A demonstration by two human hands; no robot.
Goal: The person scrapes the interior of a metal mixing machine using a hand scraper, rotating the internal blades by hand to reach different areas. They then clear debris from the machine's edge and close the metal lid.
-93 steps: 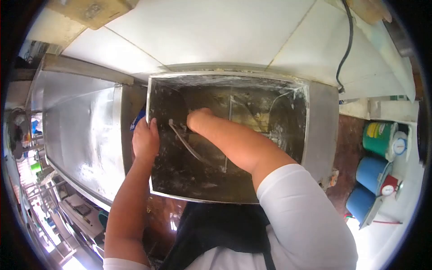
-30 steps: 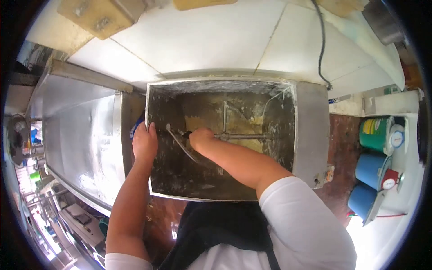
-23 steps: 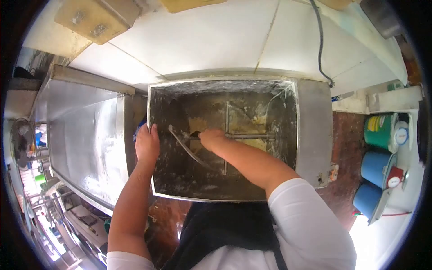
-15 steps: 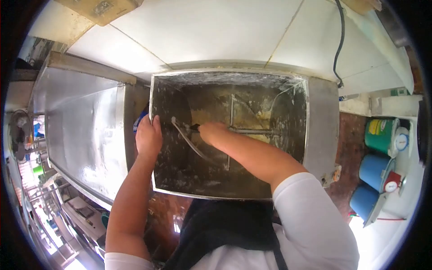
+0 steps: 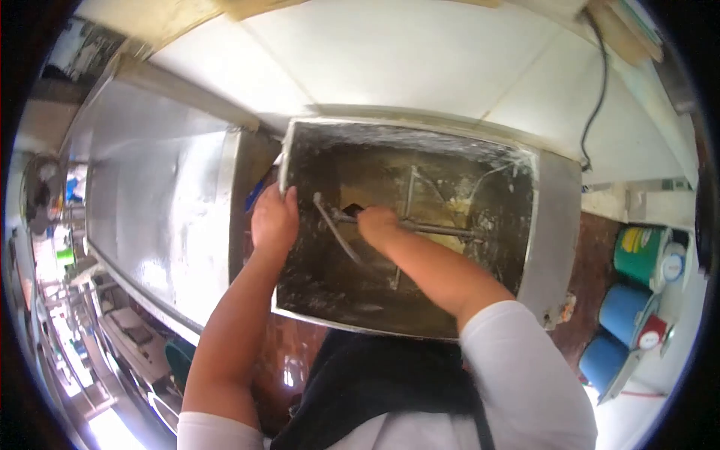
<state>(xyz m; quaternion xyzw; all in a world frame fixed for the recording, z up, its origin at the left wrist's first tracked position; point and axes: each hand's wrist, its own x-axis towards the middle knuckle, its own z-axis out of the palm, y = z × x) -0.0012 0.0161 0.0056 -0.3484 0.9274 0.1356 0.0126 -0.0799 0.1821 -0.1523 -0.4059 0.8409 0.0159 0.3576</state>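
A deep metal bin [image 5: 300,300] with pale residue on its walls lies in front of me. My left hand [image 5: 274,219] is closed on the bin's left rim, thumb over the edge. Inside the bin my right hand [image 5: 377,225] is closed round a small dark tool [image 5: 352,210], mostly hidden by the fingers. That hand is beside a horizontal metal shaft [image 5: 442,229] with crossbars. A curved metal rod [image 5: 336,229] rises to the left of the right hand.
A shiny metal table [image 5: 157,202] stands at the left, with a blue object [image 5: 255,196] in the gap beside the bin. White wall panels [image 5: 405,60] rise behind. Green [image 5: 637,247] and blue buckets [image 5: 621,306] stand at the right. A black cable [image 5: 600,97] hangs at the upper right.
The view has shifted, so the bin appears farther right and slightly turned. My left hand stays on the rim, and my right hand remains by the shaft with the dark tool.
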